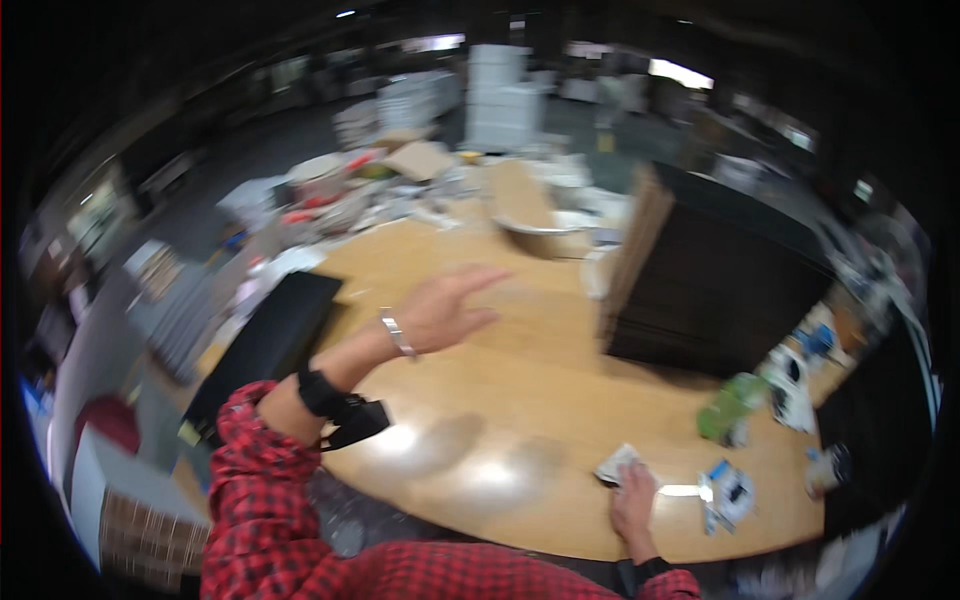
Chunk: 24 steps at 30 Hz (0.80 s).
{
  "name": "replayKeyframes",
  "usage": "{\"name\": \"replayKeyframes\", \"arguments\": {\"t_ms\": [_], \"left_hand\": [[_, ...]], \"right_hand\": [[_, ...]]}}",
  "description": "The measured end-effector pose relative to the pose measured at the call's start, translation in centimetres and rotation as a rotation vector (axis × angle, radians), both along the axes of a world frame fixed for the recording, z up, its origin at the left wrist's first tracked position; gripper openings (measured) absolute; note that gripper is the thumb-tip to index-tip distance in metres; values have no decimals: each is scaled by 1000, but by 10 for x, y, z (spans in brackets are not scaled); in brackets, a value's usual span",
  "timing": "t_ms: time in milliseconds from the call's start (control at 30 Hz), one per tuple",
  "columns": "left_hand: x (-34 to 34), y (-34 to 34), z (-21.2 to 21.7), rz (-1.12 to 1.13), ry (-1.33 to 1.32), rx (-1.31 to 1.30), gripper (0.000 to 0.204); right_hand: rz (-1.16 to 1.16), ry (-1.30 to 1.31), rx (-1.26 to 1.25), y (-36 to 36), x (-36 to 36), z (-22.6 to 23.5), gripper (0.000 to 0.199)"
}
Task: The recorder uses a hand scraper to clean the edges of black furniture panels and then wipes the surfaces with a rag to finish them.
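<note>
Wad of pale cloth or paper [613,463], on the tabletop's [550,410] near right: pinned it under the right hand [632,502], likely against slipping; could not tell if pinched. Held the left hand [448,312] aloft, thumb spread, perhaps for balance.

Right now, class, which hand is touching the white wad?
The right hand, on the wad atop the table; the left hand hangs above it, open and apart from the wad.
</note>
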<state>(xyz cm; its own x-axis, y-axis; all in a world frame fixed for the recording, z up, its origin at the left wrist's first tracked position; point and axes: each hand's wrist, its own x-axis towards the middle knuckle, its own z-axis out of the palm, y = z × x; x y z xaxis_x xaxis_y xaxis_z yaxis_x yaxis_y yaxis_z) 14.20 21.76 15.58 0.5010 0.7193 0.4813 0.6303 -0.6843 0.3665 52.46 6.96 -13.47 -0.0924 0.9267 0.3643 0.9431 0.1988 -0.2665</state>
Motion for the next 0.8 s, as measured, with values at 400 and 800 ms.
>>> {"name": "replayKeyframes", "arguments": {"t_ms": [400, 800], "left_hand": [[221, 122, 55, 92, -72, 368, 82], [272, 132, 34, 188, -231, 598, 51]], "right_hand": [[-208, -5, -67, -15, 2, 23, 47], [-171, 39, -47, -12, 7, 27, 47]]}}
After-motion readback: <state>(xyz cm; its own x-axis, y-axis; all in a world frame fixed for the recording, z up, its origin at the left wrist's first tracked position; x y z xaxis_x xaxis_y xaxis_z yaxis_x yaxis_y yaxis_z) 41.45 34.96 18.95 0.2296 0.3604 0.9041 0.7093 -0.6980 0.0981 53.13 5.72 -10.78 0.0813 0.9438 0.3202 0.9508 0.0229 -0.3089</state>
